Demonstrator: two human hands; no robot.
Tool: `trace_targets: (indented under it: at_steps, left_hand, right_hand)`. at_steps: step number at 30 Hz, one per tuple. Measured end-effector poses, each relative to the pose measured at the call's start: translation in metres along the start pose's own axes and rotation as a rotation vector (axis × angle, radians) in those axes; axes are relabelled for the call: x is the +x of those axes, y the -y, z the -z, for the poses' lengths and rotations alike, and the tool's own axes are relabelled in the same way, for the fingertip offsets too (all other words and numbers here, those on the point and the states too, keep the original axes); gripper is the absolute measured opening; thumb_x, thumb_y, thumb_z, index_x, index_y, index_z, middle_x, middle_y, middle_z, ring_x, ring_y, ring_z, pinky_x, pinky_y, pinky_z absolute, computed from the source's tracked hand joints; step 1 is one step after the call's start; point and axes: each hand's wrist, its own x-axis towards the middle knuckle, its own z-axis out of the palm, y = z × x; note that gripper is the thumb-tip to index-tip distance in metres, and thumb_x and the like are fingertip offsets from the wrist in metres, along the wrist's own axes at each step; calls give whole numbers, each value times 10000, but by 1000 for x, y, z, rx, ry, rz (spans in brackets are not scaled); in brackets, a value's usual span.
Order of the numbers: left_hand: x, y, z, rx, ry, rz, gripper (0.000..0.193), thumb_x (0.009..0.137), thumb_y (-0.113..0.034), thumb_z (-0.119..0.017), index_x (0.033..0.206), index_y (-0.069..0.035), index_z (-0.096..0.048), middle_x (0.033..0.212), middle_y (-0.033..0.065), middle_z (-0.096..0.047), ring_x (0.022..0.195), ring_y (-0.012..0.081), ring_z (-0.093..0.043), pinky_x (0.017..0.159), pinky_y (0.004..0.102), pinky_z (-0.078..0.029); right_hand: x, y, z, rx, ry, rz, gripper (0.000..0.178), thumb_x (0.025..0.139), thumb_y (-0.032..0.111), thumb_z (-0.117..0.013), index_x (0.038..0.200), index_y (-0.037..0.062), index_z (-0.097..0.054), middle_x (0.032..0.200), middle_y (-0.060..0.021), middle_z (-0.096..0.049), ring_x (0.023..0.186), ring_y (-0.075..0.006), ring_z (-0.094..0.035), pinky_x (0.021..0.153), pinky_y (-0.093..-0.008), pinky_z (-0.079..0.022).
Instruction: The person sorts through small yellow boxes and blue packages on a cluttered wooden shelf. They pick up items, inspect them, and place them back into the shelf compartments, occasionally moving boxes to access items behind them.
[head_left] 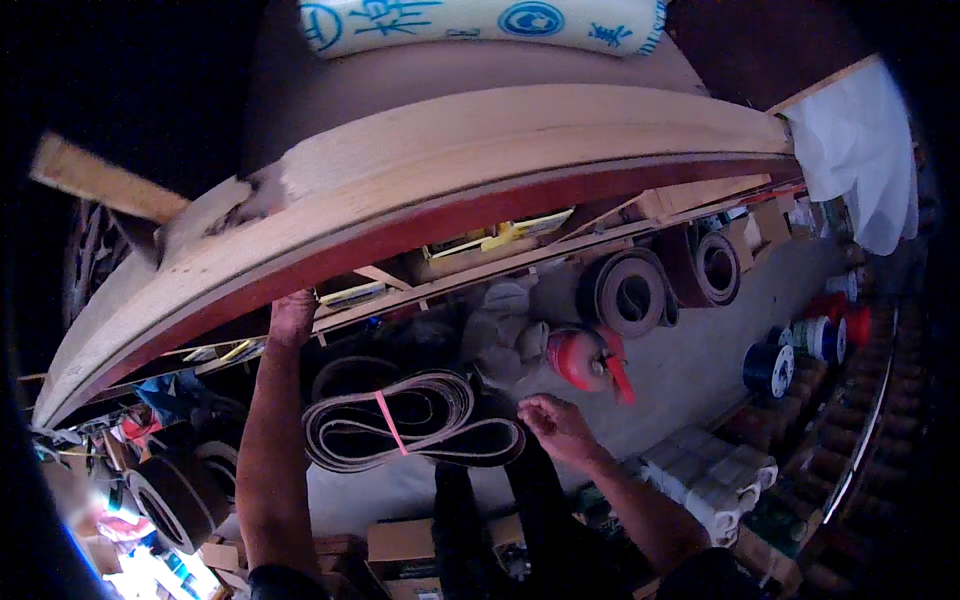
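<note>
A bundle of folded, dark sanding belts [345, 462], bound by a pink band [390, 423], lies between my forearms. What bears its weight cannot be made out. My right hand [562, 428] is just beyond the bundle's right end, fingers curled together; whether they touch the belts or pinch something small is unclear. My left hand [293, 318] reaches up to the underside of a large wooden top with a pale, curved edge [520, 128]. That edge hides its fingers.
Rolled belts [630, 290] stand on the floor behind a red, round-bodied object [580, 360]. White rolls [705, 480] lie at right, near dark spools [768, 370]. More belt rolls [170, 500] sit at lower left. A cardboard box [400, 541] is near my legs. White sheeting [855, 150] hangs at upper right.
</note>
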Motion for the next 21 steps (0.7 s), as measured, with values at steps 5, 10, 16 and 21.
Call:
trace_targets:
  at_steps: [5,10,16,21]
  left_hand:
    - [-1,10,-17,108,-88,-170,348,931,-400,-575,1070,-82,-549,938,5,-505,857,154,-471,768,342,-419]
    - [-5,19,-4,141,-32,-259,395,936,-435,-589,1127,-100,-508,950,4,-520,817,135,-475,687,320,-421]
    - [-43,-35,-31,-419,-365,123,264,921,-185,-609,1149,-60,-561,1072,113,-599,955,180,-584,802,323,-500]
    - [-133,-60,-62,-90,-494,101,225,960,-242,-563,971,-19,-544,790,51,-575,730,104,-519,634,262,-427]
  right_hand:
    - [45,33,22,-133,40,-7,240,957,176,-577,1133,14,-596,933,-98,-697,831,-152,-671,748,-281,-526]
    - [87,67,29,-117,72,56,232,960,191,-569,1115,26,-621,934,-106,-695,814,-176,-675,732,-286,-526]
    - [126,115,38,-148,111,176,205,954,194,-571,1094,55,-626,945,-134,-693,827,-214,-685,726,-316,-528]
    - [159,133,48,-421,115,274,202,940,182,-548,1067,46,-628,947,-182,-677,826,-323,-677,729,-408,-528]
